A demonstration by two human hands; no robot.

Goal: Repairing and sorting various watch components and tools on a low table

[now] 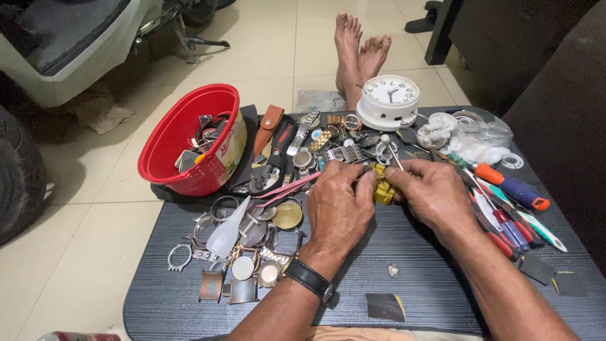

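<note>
1. At the centre of the frame, my left hand (pixel 341 205) and my right hand (pixel 429 192) met over the dark grey worktop (pixel 442 278), both closed on a small yellow object (pixel 382 187) pinched between the fingertips.
2. My left hand gripped the yellow object from its left side, fingers curled together around it; a black wristwatch (pixel 309 279) sat on that wrist.
3. My right hand held the same object from the right, and a thin metal tool (pixel 392 151) rose from its fingers toward the upper middle of the frame.
4. Just left of my left hand lay pink tweezers (pixel 284 188), a brass-coloured round watch back (pixel 288 215), and a clear plastic dropper bottle (pixel 227 232) among a scatter of watch cases and bracelet pieces (pixel 243 265).
5. Upper left of the worktop stood a red plastic bowl (pixel 183 136) with watch parts inside it.
6. Above my hands sat a white round alarm clock (pixel 387 100), with wristwatches (pixel 315 129) spread to its left.
7. Right of my right hand lay a row of screwdrivers (pixel 511 221), one with an orange and blue handle (pixel 514 187), and a crumpled clear plastic bag (pixel 480 142) above them.
8. Beyond the worktop, at the top middle of the frame, my bare feet (pixel 360 53) rested on the tiled floor (pixel 271 50).
</note>
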